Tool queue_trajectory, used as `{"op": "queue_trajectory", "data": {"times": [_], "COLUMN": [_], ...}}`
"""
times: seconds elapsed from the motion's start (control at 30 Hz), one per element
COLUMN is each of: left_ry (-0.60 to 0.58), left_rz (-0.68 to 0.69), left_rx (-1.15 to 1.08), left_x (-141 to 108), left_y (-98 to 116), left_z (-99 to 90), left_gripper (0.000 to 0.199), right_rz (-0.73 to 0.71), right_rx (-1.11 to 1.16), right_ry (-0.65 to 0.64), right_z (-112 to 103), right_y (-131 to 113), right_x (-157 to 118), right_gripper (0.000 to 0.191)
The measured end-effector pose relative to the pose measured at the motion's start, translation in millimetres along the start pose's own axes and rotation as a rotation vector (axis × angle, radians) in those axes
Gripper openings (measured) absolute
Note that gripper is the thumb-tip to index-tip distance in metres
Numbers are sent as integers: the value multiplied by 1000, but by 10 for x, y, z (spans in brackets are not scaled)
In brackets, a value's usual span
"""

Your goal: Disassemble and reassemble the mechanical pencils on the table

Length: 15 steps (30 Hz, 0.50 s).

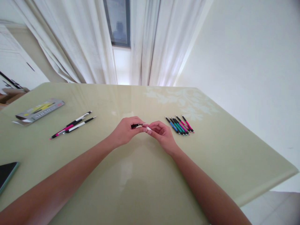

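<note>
Dark pen part, over the table, pinched in left hand. Long axis sideways, thin end toward right hand, which I see pinching a small white piece just beside it. Pen row nearer right hand; loose pens off left.

Tabletop smooth, glossy, throwing reflections. Pens: plastic by look. Box: thin printed card. Curtains: matt cloth.

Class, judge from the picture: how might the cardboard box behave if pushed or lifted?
The box would probably slide, not roll: its sides look flat and the table glossy. A pinch would likely bend it, since its open end shows a thin flap.
</note>
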<state>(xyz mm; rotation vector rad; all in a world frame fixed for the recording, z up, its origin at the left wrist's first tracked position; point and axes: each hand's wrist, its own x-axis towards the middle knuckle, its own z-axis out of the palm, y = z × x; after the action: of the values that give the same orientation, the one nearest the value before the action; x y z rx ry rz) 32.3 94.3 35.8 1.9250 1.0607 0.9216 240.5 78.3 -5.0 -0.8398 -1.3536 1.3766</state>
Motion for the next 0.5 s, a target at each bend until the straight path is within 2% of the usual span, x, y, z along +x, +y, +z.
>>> {"op": "queue_trajectory", "data": {"times": [0.17,0.37,0.5], "left_ry": [-45,-112,-152], "left_rz": [16,144,197], "left_rx": [142,436,533], "left_x": [1,-7,-11], "left_y": [51,61,46], "left_z": [-57,-137,-135], "left_gripper": [43,46,42], "right_rz": [-30,-98,-142], "right_rx": [6,-21,-90], "right_ry": [28,78,89], "right_z": [-9,-11,-24], "right_y": [-26,-60,-45], "right_x": [7,-3,-2], "right_gripper": [28,24,23]}}
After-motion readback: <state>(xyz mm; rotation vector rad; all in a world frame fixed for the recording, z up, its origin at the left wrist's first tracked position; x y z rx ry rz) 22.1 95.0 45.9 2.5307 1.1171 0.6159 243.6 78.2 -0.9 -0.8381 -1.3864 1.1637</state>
